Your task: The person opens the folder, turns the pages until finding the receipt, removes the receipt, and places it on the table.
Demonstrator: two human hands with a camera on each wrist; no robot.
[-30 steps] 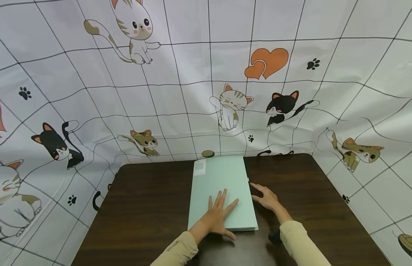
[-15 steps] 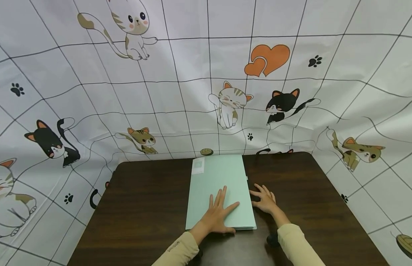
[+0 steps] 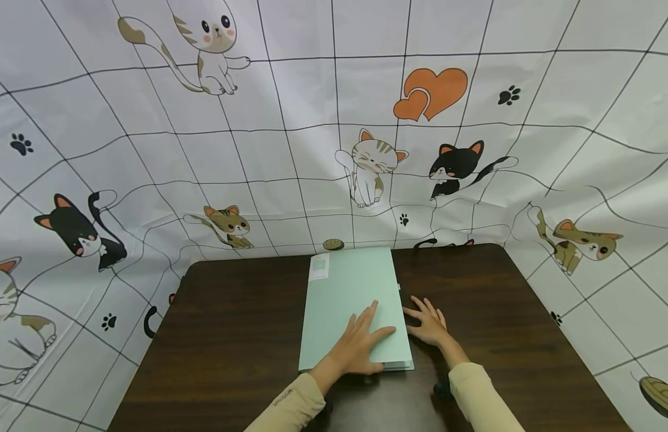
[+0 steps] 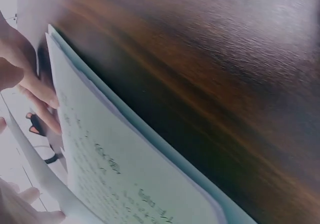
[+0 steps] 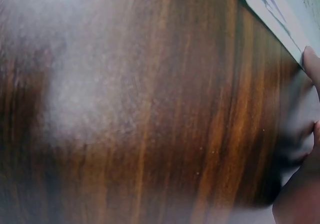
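Observation:
A pale green folder point(image 3: 334, 306) with a white label point(image 3: 319, 266) lies on the dark wooden table. In the head view my left hand point(image 3: 358, 348) has its fingers spread over the cover near the lower right corner, thumb at the bottom edge. The left wrist view shows the cover point(image 4: 47, 176) lifted off a sheet with handwriting point(image 4: 115, 159). There, the left fingers point(image 4: 25, 204) lie on the cover's outer side and the thumb appears on its inner side. My right hand point(image 3: 431, 327) rests beside the folder, fingers extended, fingertips at its right edge.
Brown table point(image 3: 237, 324) extends on both sides of the folder. A white sheet point(image 3: 291, 138) printed with cats and grid lines hangs behind and along the sides. A small tab point(image 3: 399, 287) sticks out from the folder's right edge.
The left hand has turned slightly to the right, and the cover's lower right corner has risen, widening the gap below it. The right fingers have spread a little.

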